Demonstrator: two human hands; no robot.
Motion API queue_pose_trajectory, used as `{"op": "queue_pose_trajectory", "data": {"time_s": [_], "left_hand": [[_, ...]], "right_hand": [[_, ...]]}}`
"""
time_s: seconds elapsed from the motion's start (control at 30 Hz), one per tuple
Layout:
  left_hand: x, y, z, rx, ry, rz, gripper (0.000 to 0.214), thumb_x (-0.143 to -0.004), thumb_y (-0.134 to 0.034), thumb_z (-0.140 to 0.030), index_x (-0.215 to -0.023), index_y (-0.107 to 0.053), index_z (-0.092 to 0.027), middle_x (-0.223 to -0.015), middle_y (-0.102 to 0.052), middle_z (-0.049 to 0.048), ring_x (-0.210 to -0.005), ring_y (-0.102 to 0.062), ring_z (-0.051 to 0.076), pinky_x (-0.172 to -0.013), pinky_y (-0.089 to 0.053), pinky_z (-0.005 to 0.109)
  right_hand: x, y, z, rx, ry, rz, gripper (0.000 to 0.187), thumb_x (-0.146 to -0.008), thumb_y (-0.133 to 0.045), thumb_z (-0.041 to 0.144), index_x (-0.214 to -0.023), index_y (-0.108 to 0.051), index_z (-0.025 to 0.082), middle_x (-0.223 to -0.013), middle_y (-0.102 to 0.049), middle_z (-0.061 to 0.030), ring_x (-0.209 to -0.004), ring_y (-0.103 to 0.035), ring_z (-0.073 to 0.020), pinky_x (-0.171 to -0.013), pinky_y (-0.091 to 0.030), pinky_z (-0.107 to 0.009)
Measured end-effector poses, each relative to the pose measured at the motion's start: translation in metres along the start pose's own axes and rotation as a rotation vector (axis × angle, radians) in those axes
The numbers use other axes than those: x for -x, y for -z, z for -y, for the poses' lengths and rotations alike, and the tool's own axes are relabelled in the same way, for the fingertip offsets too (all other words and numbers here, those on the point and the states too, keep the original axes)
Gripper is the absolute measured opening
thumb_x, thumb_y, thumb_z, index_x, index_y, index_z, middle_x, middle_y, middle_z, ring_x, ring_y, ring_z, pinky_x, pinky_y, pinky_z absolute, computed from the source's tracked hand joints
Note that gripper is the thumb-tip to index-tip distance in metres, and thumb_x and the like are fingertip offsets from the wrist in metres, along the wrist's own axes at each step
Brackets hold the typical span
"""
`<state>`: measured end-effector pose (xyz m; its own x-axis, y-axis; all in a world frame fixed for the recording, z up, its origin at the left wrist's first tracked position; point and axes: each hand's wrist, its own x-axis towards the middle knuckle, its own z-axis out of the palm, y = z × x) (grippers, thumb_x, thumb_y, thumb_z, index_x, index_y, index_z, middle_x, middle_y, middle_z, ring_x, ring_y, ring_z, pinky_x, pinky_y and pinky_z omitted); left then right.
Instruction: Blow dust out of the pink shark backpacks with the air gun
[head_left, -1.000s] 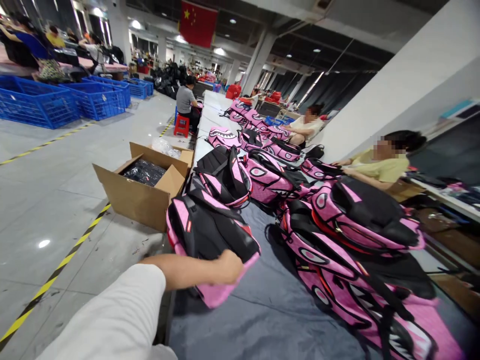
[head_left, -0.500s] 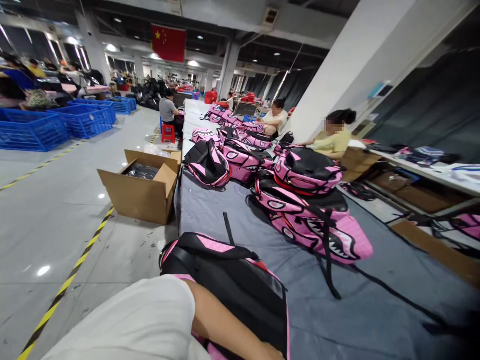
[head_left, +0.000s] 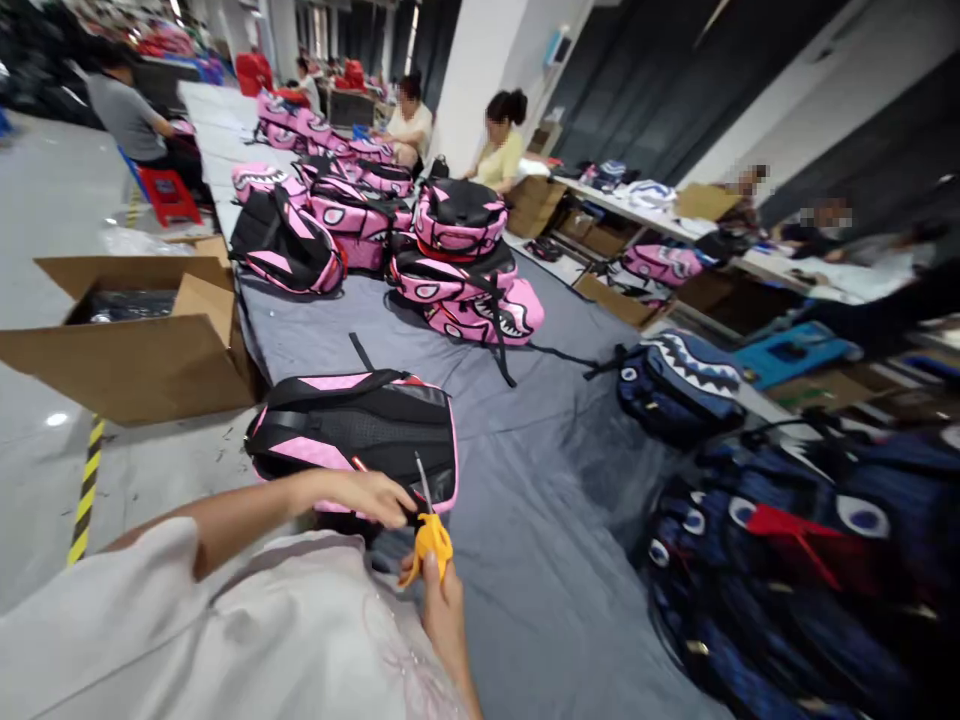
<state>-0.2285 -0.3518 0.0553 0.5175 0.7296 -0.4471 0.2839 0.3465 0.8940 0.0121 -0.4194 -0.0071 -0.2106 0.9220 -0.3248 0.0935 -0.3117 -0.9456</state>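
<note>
A pink and black backpack (head_left: 397,420) lies on the grey-covered table in front of me, its padded back facing up. My left hand (head_left: 367,495) reaches over its near edge, fingers closed on a black part of the backpack, perhaps a strap end; the exact piece is too small to tell. In my right hand (head_left: 435,590) is a pair of scissors (head_left: 433,540) with yellow handles. Their blades point away from me, over the near right corner of the backpack and close to my left fingertips.
Pink shark-face backpacks (head_left: 465,265) are piled farther along the table (head_left: 525,480). Dark blue backpacks (head_left: 795,590) are heaped at the right. An open cardboard box (head_left: 150,370) stands left of the table. Several people sit beyond, one on a red stool (head_left: 169,195).
My view has swung to the right, bringing the blue backpacks into sight. Both hands and the scissors now show; before, only one forearm lay across the near backpack.
</note>
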Motion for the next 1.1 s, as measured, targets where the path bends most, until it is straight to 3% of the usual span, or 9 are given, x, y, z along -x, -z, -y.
{"op": "queue_pose_trajectory", "data": {"time_s": [0.07, 0.17, 0.23, 0.37, 0.5, 0.67, 0.8, 0.97, 1.1], "left_hand": [[0.034, 0.049, 0.014, -0.339, 0.088, -0.423, 0.055, -0.083, -0.068, -0.044, -0.131, -0.062, -0.016, -0.134, -0.064, 0.0152, -0.122, -0.061, 0.028, -0.104, -0.046, 0.038], [0.071, 0.125, 0.044, -0.811, 0.391, -1.052, 0.084, -0.081, -0.071, -0.045, -0.153, -0.038, -0.017, -0.162, -0.031, 0.0200, -0.150, -0.025, 0.039, -0.118, -0.025, 0.055], [0.079, 0.163, 0.068, -0.841, 0.600, -1.138, 0.098, -0.079, -0.072, -0.051, -0.158, -0.025, -0.017, -0.162, -0.025, 0.0240, -0.148, -0.025, 0.045, -0.114, -0.029, 0.059], [0.057, 0.180, 0.094, -0.716, 0.634, -1.123, 0.070, -0.092, -0.050, -0.055, -0.152, -0.035, -0.022, -0.143, -0.051, 0.0212, -0.122, -0.058, 0.037, -0.097, -0.048, 0.044], [0.013, 0.134, 0.081, -0.757, 0.564, -1.021, 0.072, -0.092, -0.048, -0.060, -0.149, -0.039, -0.017, -0.128, -0.060, 0.0237, -0.111, -0.063, 0.039, -0.091, -0.050, 0.046], [-0.040, 0.081, 0.056, -1.028, 0.299, -0.891, 0.077, -0.091, -0.055, -0.038, -0.155, -0.027, -0.005, -0.159, -0.028, 0.0307, -0.146, -0.029, 0.043, -0.116, -0.021, 0.058], [-0.081, 0.079, 0.037, -1.046, 0.025, -0.746, 0.062, -0.093, -0.044, -0.018, -0.155, -0.035, -0.015, -0.161, -0.031, 0.0228, -0.142, -0.036, 0.038, -0.115, -0.023, 0.054], [-0.096, 0.094, 0.017, -0.764, -0.005, -0.646, 0.048, -0.097, -0.042, -0.026, -0.141, -0.054, -0.010, -0.133, -0.062, 0.0217, -0.124, -0.055, 0.034, -0.106, -0.039, 0.046], [-0.075, 0.105, 0.021, -0.006, -0.083, -0.301, 0.051, -0.100, -0.039, -0.051, -0.133, -0.058, -0.017, -0.116, -0.073, 0.0119, -0.095, -0.071, 0.023, -0.087, -0.054, 0.037]], "right_hand": [[0.000, 0.008, 0.009, 0.032, -0.004, -0.113, 0.065, -0.082, -0.048, 0.082, -0.082, -0.069, 0.020, -0.082, -0.072, -0.0093, -0.081, -0.069, -0.0272, -0.078, -0.056, -0.040], [0.005, 0.016, 0.014, 0.067, -0.047, -0.180, 0.066, -0.081, -0.047, 0.084, -0.084, -0.069, 0.021, -0.082, -0.073, -0.0097, -0.083, -0.070, -0.0285, -0.078, -0.057, -0.041], [0.013, 0.011, 0.009, 0.104, -0.088, -0.142, 0.065, -0.083, -0.045, 0.083, -0.081, -0.066, 0.021, -0.074, -0.070, -0.0074, -0.070, -0.068, -0.0254, -0.069, -0.056, -0.039], [0.016, -0.015, -0.008, 0.246, -0.106, -0.142, 0.059, -0.086, -0.045, 0.078, -0.082, -0.063, 0.022, -0.071, -0.068, -0.0056, -0.065, -0.066, -0.0229, -0.063, -0.053, -0.034], [-0.013, -0.014, -0.013, 0.302, -0.163, -0.260, 0.063, -0.083, -0.039, 0.083, -0.086, -0.057, 0.023, -0.067, -0.066, -0.0056, -0.061, -0.066, -0.0239, -0.057, -0.052, -0.035], [-0.034, 0.019, 0.006, 0.289, -0.215, -0.381, 0.064, -0.080, -0.044, 0.083, -0.096, -0.053, 0.022, -0.058, -0.059, 0.0011, -0.048, -0.061, -0.0207, -0.047, -0.050, -0.032], [-0.021, 0.022, 0.030, 0.345, -0.262, -0.285, 0.065, -0.081, -0.048, 0.078, -0.106, -0.055, 0.018, -0.055, -0.058, 0.0025, -0.045, -0.059, -0.0190, -0.042, -0.047, -0.028], [-0.026, 0.033, 0.079, 0.405, -0.222, -0.281, 0.063, -0.089, -0.042, 0.073, -0.116, -0.055, 0.018, -0.063, -0.064, -0.0011, -0.053, -0.065, -0.0204, -0.047, -0.051, -0.029], [-0.067, 0.072, 0.124, 0.596, -0.301, -0.402, 0.057, -0.096, -0.035, 0.065, -0.115, -0.057, 0.016, -0.062, -0.065, -0.0026, -0.051, -0.065, -0.0194, -0.049, -0.049, -0.027]]}}
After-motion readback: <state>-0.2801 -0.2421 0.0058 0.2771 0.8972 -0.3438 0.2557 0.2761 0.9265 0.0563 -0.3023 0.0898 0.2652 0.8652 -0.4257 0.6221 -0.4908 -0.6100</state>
